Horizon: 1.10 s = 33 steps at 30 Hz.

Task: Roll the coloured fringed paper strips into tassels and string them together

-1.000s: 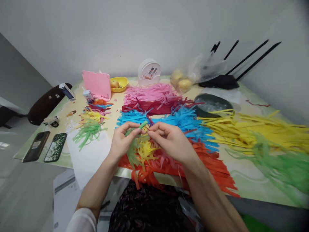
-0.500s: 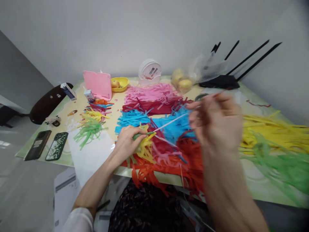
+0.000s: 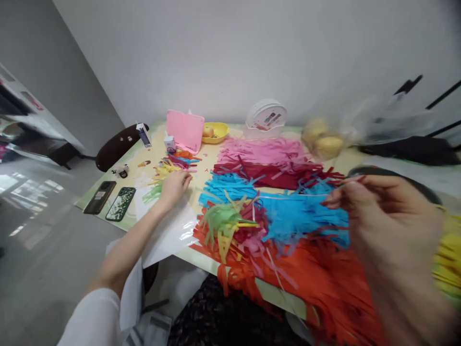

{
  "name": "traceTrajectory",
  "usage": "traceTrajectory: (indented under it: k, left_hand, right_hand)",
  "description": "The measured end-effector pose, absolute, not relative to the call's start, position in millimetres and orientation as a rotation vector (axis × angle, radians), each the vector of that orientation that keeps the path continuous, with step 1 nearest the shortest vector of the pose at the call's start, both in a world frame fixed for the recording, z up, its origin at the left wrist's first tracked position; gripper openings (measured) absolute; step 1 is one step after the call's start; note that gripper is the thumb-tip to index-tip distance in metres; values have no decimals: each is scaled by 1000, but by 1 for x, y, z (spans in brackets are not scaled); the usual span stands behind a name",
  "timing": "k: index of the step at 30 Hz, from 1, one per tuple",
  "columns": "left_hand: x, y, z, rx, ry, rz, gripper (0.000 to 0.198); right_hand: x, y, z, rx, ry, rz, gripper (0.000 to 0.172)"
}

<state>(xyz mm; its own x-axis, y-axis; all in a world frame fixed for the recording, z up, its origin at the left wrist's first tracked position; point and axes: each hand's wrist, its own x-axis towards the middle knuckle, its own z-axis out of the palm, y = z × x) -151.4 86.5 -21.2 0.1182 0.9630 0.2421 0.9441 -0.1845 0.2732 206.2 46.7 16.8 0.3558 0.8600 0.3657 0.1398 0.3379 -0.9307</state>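
Note:
My right hand, large and blurred at the right, pinches a thin white string that runs left across the blue fringed paper. At its left end the string reaches a bunch of tassels: a green tassel on top, with yellow, dark red and pink strips beside it. My left hand is away from that bunch, over a small pile of tassels at the left, near its green strips. Its fingers are curled together; what is between them, if anything, is hidden.
Orange fringed paper hangs over the front edge. Dark red and pink fringes lie behind. Two phones lie at the left. A pink stand, yellow bowl and bagged yellow fruit line the wall.
My left hand has let go of the green tassel and moved left to the small pile. My right hand still holds the string, now lower and further right. The view has turned left.

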Motion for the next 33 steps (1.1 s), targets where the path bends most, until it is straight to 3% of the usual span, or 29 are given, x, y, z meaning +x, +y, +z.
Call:
traceTrajectory:
  k: [7, 16, 23, 33]
  left_hand:
    - [-196, 100, -58, 2339, 2230, 176, 21]
    - [-191, 141, -56, 2807, 1889, -68, 34]
    - [-201, 192, -75, 2710, 1975, -101, 44]
    - [-204, 229, -71, 2680, 2008, -67, 33]
  right_hand:
    - [174, 42, 22, -1098, -1241, 784, 14]
    - [155, 47, 24, -1100, -1408, 876, 18]
    - [151, 45, 26, -1091, -1474, 902, 23]
    - [154, 49, 24, -1058, -1467, 954, 26]
